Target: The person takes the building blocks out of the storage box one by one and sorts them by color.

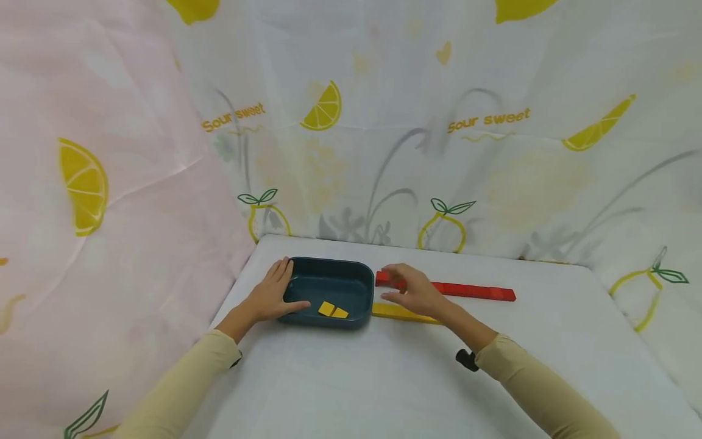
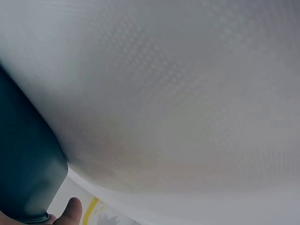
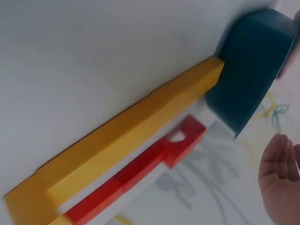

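A dark teal tray [image 1: 331, 262] stands on the white table with two small yellow pieces [image 1: 326, 308] lying inside near its front wall. My left hand [image 1: 271, 296] rests along the tray's left rim, fingers straight and thumb reaching over the front corner. In the left wrist view the tray's outer wall [image 2: 28, 154] fills the left edge. My right hand [image 1: 414, 291] hovers at the left end of a row of red blocks [image 1: 474, 291], fingers loosely bent and apart, partly hiding it. In the right wrist view, this hand [image 3: 281, 183] appears with nothing in it.
Nearer to me than the red row, a yellow bar [image 1: 406, 313] runs rightward from the tray's right wall, partly under my right forearm. A black wrist device [image 1: 467, 360] sticks out by the right sleeve. Lemon-printed cloth [image 1: 384, 152] hangs behind the table [image 1: 351, 390].
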### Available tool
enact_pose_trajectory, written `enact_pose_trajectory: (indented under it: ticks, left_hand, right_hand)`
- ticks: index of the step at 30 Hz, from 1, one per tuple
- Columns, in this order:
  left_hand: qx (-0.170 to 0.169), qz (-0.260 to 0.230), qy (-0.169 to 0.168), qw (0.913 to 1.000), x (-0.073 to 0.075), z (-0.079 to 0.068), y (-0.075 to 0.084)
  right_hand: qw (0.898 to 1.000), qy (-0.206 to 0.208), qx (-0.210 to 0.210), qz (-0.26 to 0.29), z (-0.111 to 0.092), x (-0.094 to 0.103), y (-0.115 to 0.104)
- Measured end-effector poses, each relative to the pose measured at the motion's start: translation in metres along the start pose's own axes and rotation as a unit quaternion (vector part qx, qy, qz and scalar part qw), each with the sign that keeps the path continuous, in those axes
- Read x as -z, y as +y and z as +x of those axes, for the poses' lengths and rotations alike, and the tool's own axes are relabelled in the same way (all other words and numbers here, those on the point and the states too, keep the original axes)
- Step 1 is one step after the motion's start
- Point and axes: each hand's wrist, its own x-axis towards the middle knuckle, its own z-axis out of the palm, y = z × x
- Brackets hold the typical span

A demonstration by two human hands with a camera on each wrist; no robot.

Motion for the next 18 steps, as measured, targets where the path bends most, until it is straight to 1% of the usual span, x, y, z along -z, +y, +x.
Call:
enact_pose_trajectory:
  ticks: [1, 3, 5, 7, 11, 14, 18]
  left_hand:
    - [0.001, 0.003, 0.0, 1.0, 0.001, -0.001, -0.002]
    - [0.002, 0.003, 0.001, 1.0, 0.003, -0.003, -0.005]
    - [-0.001, 0.001, 0.001, 1.0, 0.0, -0.002, -0.004]
    - [0.0, 0.001, 0.0, 1.0, -0.002, -0.002, -0.004]
    - [-0.001, 0.003, 0.011, 0.9999, -0.001, -0.003, -0.005]
    - [-0.006, 0.0, 0.022, 0.9997, 0.0, -0.003, -0.005]
    - [-0.008, 0.0, 0.019, 0.9998, -0.001, -0.001, -0.004]
  right_hand:
    - [1.0, -0.009, 0.026, 0.002, 0.008, -0.01, -0.005]
    - [0.998, -0.026, 0.057, 0.006, 0.023, -0.03, -0.013]
    - [0.997, -0.044, 0.066, 0.007, 0.032, -0.045, -0.017]
    - [0.996, -0.069, 0.064, 0.007, 0.04, -0.06, -0.022]
    - [0.991, -0.125, 0.05, -0.021, 0.06, -0.084, -0.032]
    - [0.986, -0.159, 0.021, -0.051, 0.072, -0.097, -0.036]
    - [0.977, -0.201, -0.017, -0.073, 0.081, -0.108, -0.033]
